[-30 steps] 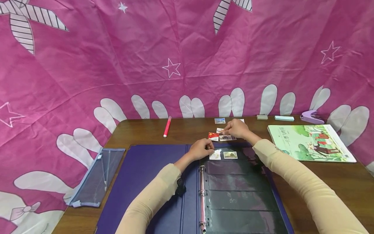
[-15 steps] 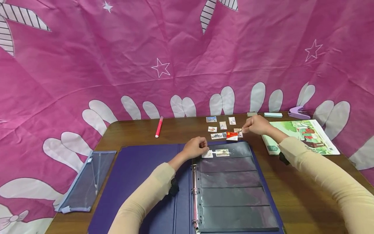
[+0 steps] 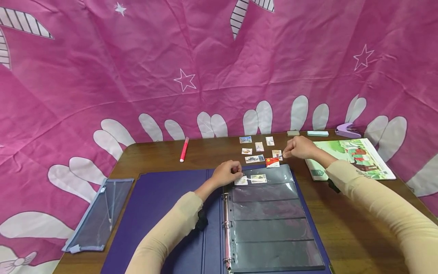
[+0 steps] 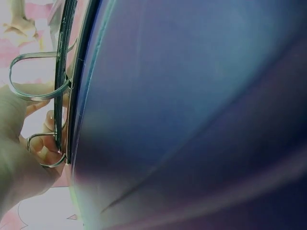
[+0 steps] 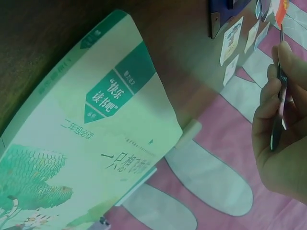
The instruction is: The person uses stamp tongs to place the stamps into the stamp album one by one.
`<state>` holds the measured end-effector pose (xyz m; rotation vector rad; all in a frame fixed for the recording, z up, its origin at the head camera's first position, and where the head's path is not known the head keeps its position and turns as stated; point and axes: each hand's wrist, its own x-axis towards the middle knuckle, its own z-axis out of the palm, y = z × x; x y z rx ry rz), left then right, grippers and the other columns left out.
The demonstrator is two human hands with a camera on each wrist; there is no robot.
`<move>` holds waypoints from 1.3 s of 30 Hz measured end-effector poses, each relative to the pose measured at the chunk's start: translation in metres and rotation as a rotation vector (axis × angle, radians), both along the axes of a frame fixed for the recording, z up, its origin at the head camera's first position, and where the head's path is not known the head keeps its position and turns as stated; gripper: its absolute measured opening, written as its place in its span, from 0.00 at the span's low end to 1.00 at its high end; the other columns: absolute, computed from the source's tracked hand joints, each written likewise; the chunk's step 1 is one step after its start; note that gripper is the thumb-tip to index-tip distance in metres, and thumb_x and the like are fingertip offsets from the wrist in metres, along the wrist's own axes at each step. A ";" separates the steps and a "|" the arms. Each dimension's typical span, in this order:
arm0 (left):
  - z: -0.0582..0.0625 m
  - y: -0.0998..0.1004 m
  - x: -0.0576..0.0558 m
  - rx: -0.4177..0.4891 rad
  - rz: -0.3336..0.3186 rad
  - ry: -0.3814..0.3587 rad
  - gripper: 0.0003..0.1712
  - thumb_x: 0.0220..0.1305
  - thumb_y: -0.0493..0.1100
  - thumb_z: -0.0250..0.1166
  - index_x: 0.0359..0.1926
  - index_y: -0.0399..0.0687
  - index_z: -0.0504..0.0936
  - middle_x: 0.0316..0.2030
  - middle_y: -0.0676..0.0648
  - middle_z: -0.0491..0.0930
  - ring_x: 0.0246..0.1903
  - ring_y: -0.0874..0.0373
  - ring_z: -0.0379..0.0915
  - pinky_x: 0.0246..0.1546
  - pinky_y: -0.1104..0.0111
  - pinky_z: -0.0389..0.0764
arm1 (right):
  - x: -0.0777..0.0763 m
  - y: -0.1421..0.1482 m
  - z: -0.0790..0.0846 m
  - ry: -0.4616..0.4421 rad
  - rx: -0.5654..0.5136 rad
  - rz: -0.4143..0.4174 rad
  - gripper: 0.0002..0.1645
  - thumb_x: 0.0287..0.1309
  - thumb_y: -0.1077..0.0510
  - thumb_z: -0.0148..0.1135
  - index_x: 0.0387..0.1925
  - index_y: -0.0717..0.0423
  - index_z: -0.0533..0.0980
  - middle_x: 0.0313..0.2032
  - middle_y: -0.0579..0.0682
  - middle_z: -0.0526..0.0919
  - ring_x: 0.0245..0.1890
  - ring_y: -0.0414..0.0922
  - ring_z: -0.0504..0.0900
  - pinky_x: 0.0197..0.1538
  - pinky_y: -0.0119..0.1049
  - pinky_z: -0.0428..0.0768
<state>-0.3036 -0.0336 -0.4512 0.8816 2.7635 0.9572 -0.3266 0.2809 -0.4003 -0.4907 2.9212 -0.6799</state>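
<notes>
My right hand [image 3: 298, 147] pinches metal tweezers [image 5: 277, 110] between thumb and bent fingers. Their tips grip a red and white stamp [image 3: 272, 162] at the top edge of the black pocket page [image 3: 270, 210]. That page lies in an open blue ring binder [image 3: 171, 213]. At its upper left corner my left hand [image 3: 226, 173] pinches the page's top edge with curled fingers, close to a pale stamp [image 3: 241, 180]. To the right of this stamp, a landscape stamp [image 3: 258, 178] sits in the same top pocket. The left wrist view shows the fingers partly behind the binder rings [image 4: 36, 97].
Several loose stamps [image 3: 259, 147] lie behind the binder. A red marker [image 3: 184, 149] is to their left, and a mesh zip pouch [image 3: 99, 215] at far left. On the right are a picture book [image 3: 352, 160], a purple hole-punch-like item [image 3: 348, 130] and two small blocks.
My right hand has moved right from over the loose stamps, and the red stamp now hangs from the tweezers nearer the page. My left hand stays at the page corner; the head view has shifted.
</notes>
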 end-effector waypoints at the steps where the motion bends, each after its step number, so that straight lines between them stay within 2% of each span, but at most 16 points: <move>1: 0.000 0.000 0.000 0.000 0.000 -0.001 0.06 0.57 0.44 0.65 0.27 0.52 0.76 0.25 0.52 0.71 0.25 0.62 0.62 0.24 0.74 0.59 | 0.000 -0.001 0.000 0.002 0.000 0.000 0.08 0.48 0.58 0.67 0.31 0.56 0.86 0.39 0.56 0.86 0.43 0.55 0.80 0.45 0.46 0.76; 2: 0.000 0.000 0.000 -0.004 -0.001 -0.002 0.06 0.57 0.44 0.64 0.27 0.52 0.76 0.26 0.52 0.71 0.25 0.62 0.62 0.24 0.74 0.59 | 0.000 -0.001 0.000 0.001 -0.002 0.003 0.08 0.48 0.58 0.67 0.31 0.56 0.86 0.38 0.56 0.86 0.42 0.54 0.81 0.44 0.46 0.76; 5: 0.000 0.001 0.000 -0.007 -0.003 -0.002 0.05 0.58 0.44 0.64 0.28 0.52 0.76 0.26 0.51 0.71 0.25 0.62 0.62 0.24 0.74 0.59 | 0.001 -0.001 0.000 -0.007 0.004 0.014 0.07 0.47 0.58 0.67 0.30 0.55 0.86 0.30 0.52 0.85 0.29 0.45 0.76 0.37 0.37 0.73; 7: -0.001 0.002 -0.001 -0.008 -0.002 -0.003 0.05 0.57 0.44 0.64 0.28 0.51 0.76 0.26 0.51 0.71 0.25 0.62 0.62 0.24 0.74 0.59 | 0.001 -0.001 -0.001 -0.015 0.005 0.028 0.07 0.46 0.58 0.68 0.29 0.55 0.86 0.24 0.48 0.82 0.23 0.40 0.67 0.31 0.33 0.67; 10: -0.001 0.002 -0.001 -0.012 0.003 -0.004 0.05 0.58 0.44 0.64 0.28 0.52 0.76 0.25 0.51 0.71 0.25 0.62 0.62 0.24 0.74 0.59 | 0.002 0.000 -0.001 -0.018 0.010 0.049 0.05 0.46 0.59 0.68 0.28 0.55 0.86 0.23 0.45 0.81 0.23 0.37 0.66 0.30 0.31 0.66; 14: -0.001 0.002 -0.002 -0.012 0.009 -0.007 0.05 0.58 0.44 0.64 0.28 0.52 0.77 0.25 0.52 0.72 0.25 0.62 0.63 0.23 0.74 0.60 | 0.002 0.002 -0.002 -0.040 0.017 0.096 0.03 0.45 0.59 0.69 0.25 0.53 0.86 0.25 0.45 0.82 0.25 0.37 0.69 0.32 0.31 0.67; 22: -0.003 0.003 -0.004 -0.023 0.022 -0.008 0.05 0.58 0.45 0.64 0.28 0.53 0.77 0.25 0.52 0.73 0.24 0.62 0.63 0.23 0.73 0.60 | 0.000 0.004 -0.003 -0.174 -0.007 0.186 0.03 0.44 0.60 0.69 0.22 0.55 0.86 0.24 0.46 0.83 0.25 0.35 0.71 0.31 0.31 0.71; 28: -0.005 0.005 -0.004 -0.036 0.037 -0.008 0.05 0.58 0.45 0.64 0.28 0.54 0.77 0.25 0.53 0.73 0.24 0.63 0.65 0.23 0.73 0.61 | -0.003 0.002 -0.006 -0.220 0.012 0.187 0.03 0.43 0.61 0.69 0.21 0.57 0.85 0.23 0.46 0.83 0.24 0.35 0.69 0.29 0.30 0.70; 33: -0.006 0.006 -0.003 -0.050 0.049 -0.005 0.05 0.59 0.46 0.64 0.28 0.55 0.77 0.26 0.53 0.73 0.25 0.63 0.65 0.23 0.73 0.61 | -0.005 0.000 -0.006 -0.295 -0.004 0.153 0.03 0.42 0.64 0.67 0.21 0.60 0.85 0.23 0.45 0.83 0.21 0.36 0.67 0.26 0.30 0.69; 39: -0.006 0.006 -0.001 -0.071 0.080 0.004 0.06 0.58 0.46 0.64 0.27 0.55 0.76 0.24 0.53 0.72 0.24 0.63 0.64 0.22 0.73 0.60 | -0.012 -0.003 -0.005 -0.369 0.015 0.207 0.04 0.41 0.66 0.67 0.23 0.63 0.84 0.27 0.48 0.83 0.19 0.36 0.67 0.25 0.30 0.71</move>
